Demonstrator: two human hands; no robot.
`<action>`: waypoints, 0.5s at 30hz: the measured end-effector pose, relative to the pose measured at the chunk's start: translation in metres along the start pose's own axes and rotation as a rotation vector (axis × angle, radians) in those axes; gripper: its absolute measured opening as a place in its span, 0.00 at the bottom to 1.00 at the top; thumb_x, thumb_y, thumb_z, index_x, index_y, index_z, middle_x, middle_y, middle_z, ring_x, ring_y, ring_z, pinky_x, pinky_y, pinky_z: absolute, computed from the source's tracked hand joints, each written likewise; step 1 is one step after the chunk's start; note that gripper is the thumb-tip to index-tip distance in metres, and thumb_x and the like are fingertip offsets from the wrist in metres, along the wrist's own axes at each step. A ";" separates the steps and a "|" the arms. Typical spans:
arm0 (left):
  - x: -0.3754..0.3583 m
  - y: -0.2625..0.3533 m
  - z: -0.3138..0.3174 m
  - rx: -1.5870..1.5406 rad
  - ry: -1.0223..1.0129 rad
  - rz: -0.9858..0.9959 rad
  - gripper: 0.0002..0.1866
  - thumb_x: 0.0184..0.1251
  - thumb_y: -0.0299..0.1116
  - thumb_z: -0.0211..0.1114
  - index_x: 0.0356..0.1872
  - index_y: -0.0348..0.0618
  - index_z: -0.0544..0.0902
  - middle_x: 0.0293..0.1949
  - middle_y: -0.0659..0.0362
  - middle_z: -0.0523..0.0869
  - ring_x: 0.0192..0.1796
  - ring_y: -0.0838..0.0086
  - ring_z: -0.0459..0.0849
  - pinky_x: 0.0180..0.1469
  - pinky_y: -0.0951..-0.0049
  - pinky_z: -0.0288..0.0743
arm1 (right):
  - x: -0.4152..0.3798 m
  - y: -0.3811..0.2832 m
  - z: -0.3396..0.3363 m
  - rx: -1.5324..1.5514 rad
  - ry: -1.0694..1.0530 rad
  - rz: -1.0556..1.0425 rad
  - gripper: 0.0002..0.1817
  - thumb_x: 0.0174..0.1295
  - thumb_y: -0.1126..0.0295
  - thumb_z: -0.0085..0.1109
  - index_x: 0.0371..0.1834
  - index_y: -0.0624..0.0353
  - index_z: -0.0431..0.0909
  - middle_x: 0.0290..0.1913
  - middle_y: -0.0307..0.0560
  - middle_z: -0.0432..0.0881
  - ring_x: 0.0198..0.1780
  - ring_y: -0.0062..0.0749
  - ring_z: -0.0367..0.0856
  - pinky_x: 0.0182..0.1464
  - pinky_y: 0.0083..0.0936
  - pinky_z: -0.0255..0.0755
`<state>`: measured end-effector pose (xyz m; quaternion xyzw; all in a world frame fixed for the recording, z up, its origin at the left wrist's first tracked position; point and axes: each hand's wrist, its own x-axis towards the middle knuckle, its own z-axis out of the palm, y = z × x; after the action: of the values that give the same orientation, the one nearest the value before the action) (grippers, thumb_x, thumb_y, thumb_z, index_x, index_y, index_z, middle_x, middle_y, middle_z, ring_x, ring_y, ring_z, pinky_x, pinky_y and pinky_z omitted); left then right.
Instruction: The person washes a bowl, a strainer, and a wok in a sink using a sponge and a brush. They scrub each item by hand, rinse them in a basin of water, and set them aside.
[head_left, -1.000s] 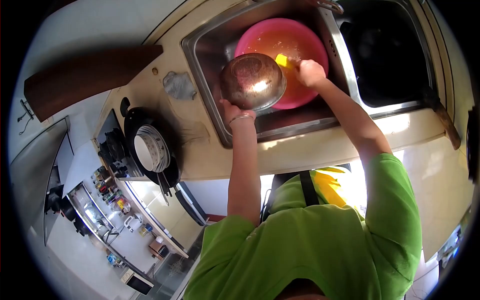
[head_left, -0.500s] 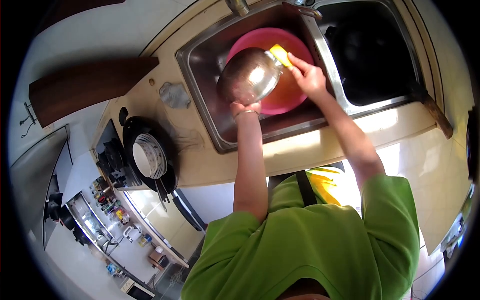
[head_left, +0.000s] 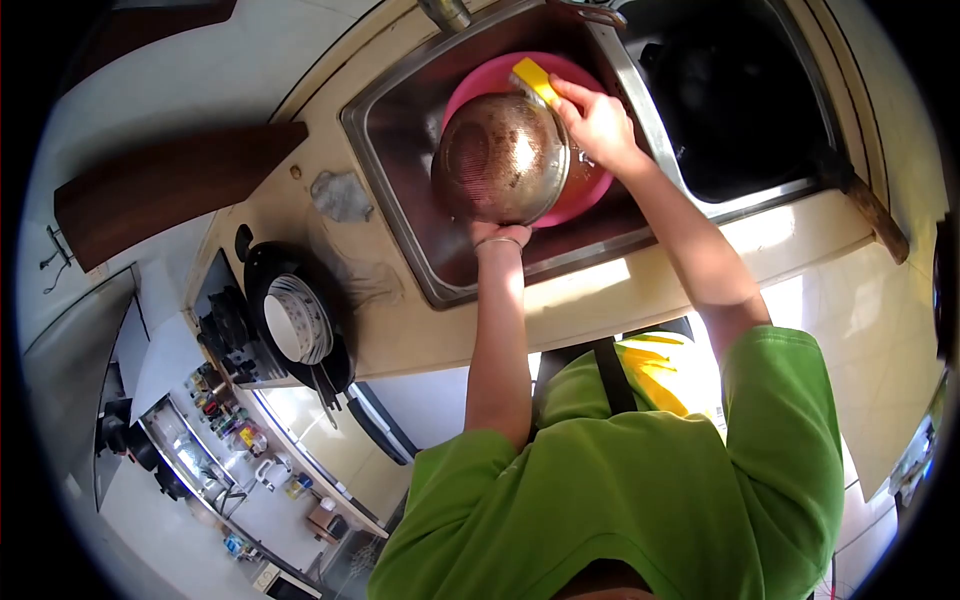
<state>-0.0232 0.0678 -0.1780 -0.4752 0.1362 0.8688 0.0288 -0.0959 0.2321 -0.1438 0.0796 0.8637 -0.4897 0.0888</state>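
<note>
A metal bowl (head_left: 503,160) with a browned, shiny underside is tilted over a pink basin (head_left: 490,75) in the left sink. My left hand (head_left: 500,234) grips its near rim from below, the fingers partly hidden under the bowl. In my right hand (head_left: 597,122) is a yellow brush (head_left: 536,80), closed in the fingers, its pale bristles against the bowl's far upper edge. Orange-tinted liquid shows in the basin to the right of the bowl.
A black wok with a wooden handle (head_left: 875,215) lies in the right sink. The faucet (head_left: 445,12) is at the far edge. On the counter's left are a grey cloth (head_left: 341,196) and a black pan (head_left: 262,262) holding stacked white bowls (head_left: 292,318).
The bowl has turned so more of its underside faces the camera. My right hand and the brush have moved left and slightly up.
</note>
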 end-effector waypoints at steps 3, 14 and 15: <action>0.001 -0.002 0.004 -0.039 0.079 0.044 0.15 0.57 0.39 0.50 0.44 0.49 0.76 0.48 0.60 0.76 0.53 0.67 0.72 0.55 0.57 0.64 | -0.010 0.015 0.007 -0.002 -0.007 -0.082 0.18 0.54 0.58 0.48 0.48 0.43 0.72 0.38 0.49 0.77 0.40 0.43 0.76 0.44 0.30 0.69; 0.020 0.014 -0.007 -0.004 -0.100 0.120 0.17 0.58 0.40 0.47 0.46 0.45 0.74 0.48 0.57 0.75 0.52 0.63 0.71 0.55 0.56 0.63 | -0.033 0.034 0.019 0.307 0.028 -0.085 0.17 0.53 0.63 0.54 0.48 0.44 0.73 0.33 0.48 0.79 0.30 0.31 0.79 0.36 0.22 0.69; 0.016 0.016 -0.009 0.071 -0.183 0.145 0.18 0.59 0.40 0.46 0.46 0.43 0.73 0.48 0.56 0.75 0.51 0.62 0.72 0.55 0.56 0.64 | -0.027 0.032 0.018 0.282 0.025 -0.081 0.17 0.53 0.62 0.54 0.49 0.42 0.72 0.35 0.47 0.79 0.31 0.31 0.78 0.38 0.23 0.69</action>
<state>-0.0276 0.0492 -0.1922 -0.3816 0.1979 0.9029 -0.0050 -0.0616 0.2313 -0.1735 0.0622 0.7898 -0.6085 0.0460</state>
